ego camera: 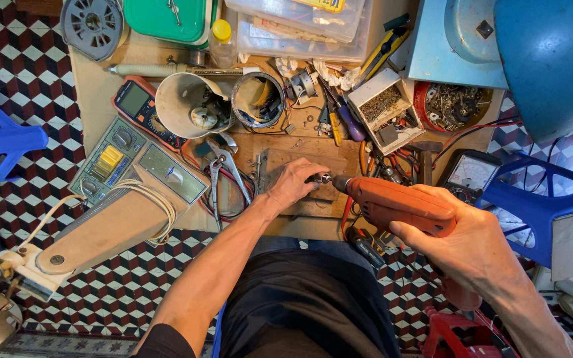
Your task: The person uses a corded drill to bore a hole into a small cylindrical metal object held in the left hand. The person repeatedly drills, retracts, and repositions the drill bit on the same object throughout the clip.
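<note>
Two hands work over a cluttered wooden bench (94, 93) above checkered floor tiles (21, 59): right hand (472, 248) grips an orange drill (392, 202), left hand (293, 184) pinches its chuck (324, 178)

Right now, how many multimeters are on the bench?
2. One red-cased digital meter lies at the left by the white funnel; one dark analog meter sits at the right, beyond the orange drill. Others may be hidden.

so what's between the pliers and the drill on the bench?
Head view: the left hand, resting on the wooden board with its fingers at the chuck of the orange drill; pliers lie left of it.
</note>
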